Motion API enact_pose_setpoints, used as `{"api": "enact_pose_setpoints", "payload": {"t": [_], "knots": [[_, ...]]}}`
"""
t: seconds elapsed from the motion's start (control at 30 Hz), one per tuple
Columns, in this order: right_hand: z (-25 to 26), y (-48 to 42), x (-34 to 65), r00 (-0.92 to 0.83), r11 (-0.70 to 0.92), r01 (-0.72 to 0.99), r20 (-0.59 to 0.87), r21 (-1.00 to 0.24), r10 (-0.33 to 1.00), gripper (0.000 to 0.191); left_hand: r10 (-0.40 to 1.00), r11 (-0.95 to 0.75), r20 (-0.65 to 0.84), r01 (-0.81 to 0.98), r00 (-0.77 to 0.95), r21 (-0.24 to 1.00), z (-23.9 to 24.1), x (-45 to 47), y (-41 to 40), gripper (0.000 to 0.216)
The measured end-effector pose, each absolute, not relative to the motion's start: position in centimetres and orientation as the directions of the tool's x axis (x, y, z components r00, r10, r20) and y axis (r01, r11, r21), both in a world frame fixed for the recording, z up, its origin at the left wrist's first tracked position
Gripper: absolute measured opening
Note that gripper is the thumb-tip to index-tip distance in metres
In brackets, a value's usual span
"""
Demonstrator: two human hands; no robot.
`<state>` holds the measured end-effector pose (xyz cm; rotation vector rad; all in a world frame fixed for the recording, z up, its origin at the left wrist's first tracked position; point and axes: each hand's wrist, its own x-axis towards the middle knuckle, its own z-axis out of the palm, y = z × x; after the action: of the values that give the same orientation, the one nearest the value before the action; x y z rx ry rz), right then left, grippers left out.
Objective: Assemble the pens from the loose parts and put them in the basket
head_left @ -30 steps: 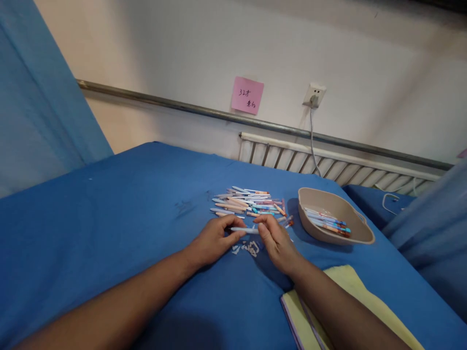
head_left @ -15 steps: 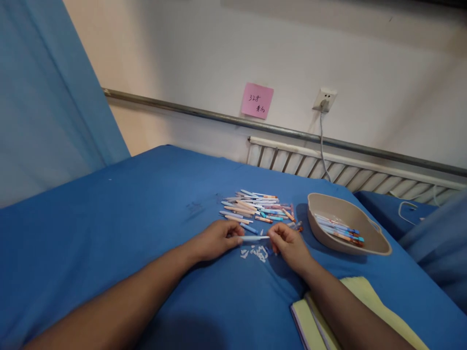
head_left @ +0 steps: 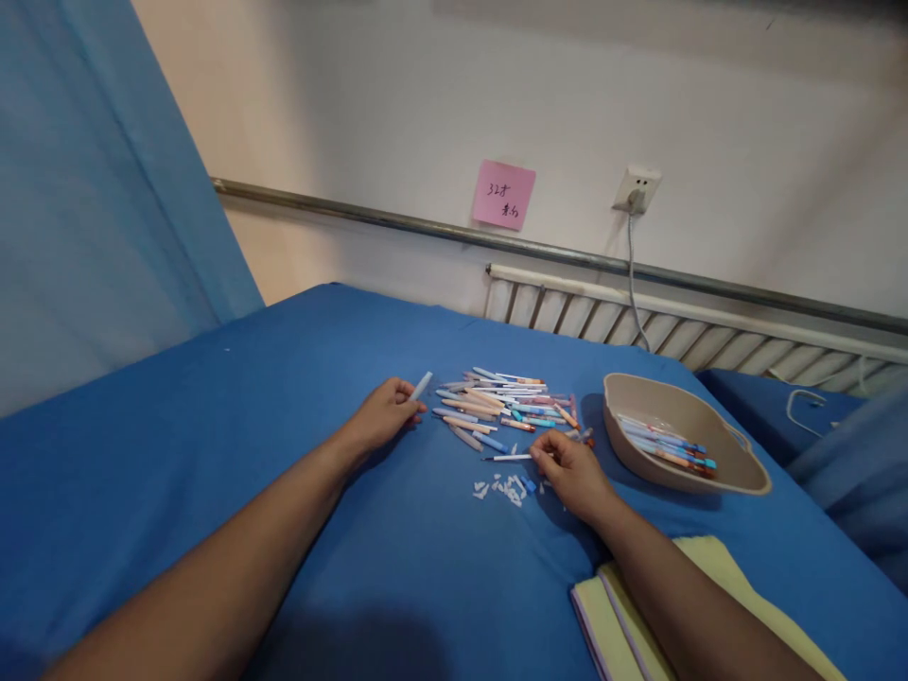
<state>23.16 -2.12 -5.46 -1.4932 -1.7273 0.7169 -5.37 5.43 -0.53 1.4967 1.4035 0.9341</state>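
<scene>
Pale-blue tubular plastic pen barrel [head_left: 423,384] pinched in the left hand [head_left: 387,413]
It juts toward one o'clock from that grip; the right hand [head_left: 568,473] pinches a slim white refill [head_left: 511,458], tip toward nine o'clock.

Room: ward-like, exact use unclear | blue curtain [head_left: 106,189] | wall pipe [head_left: 397,223] | radiator [head_left: 558,311] | plugged socket [head_left: 637,188] | blue sheet [head_left: 482,586]

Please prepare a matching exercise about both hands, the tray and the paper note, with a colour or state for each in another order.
1. Left hand
2. Right hand
3. Tray
4. Paper note

A. Beige, with pens inside
B. Holding a thin white rod
C. Pink, on the wall
D. Holding a pale blue barrel

Right pairs: 1-D, 2-B, 3-A, 4-C
</scene>
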Motion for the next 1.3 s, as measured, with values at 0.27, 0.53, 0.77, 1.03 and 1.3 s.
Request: {"api": "enact_pose_setpoints", "payload": {"t": [0.27,0.53,0.77,1.03,1.3], "knots": [[-4.6,-2.6,22.8,-0.164,0.253,0.666,0.194,-0.702,0.967,0.018,0.995,-0.059,0.001,0.577,0.101,0.815,-1.2,-5.7,6.4,0.009],[-4.4,-3.3,22.4,-0.344,0.383,0.700,0.186,-0.602,0.920,0.017,0.983,-0.177,0.076,0.745,0.168,0.643,-0.7,-5.8,6.4,0.023],[-4.8,-3.4,22.5,-0.288,0.334,0.698,0.179,-0.634,0.941,0.017,0.986,-0.149,0.156,0.734,0.059,0.662,-1.4,-5.5,6.9,0.031],[-4.7,-2.8,22.7,-0.073,0.195,0.674,0.199,-0.713,0.977,0.017,0.986,-0.146,0.167,0.635,0.028,0.759,-1.9,-5.4,7.0,0.033],[-4.2,-1.7,24.5,0.082,0.099,0.782,0.259,-0.616,0.963,0.018,0.938,-0.319,0.152,0.605,0.310,0.730,-0.9,-3.0,4.0,0.029]]}}
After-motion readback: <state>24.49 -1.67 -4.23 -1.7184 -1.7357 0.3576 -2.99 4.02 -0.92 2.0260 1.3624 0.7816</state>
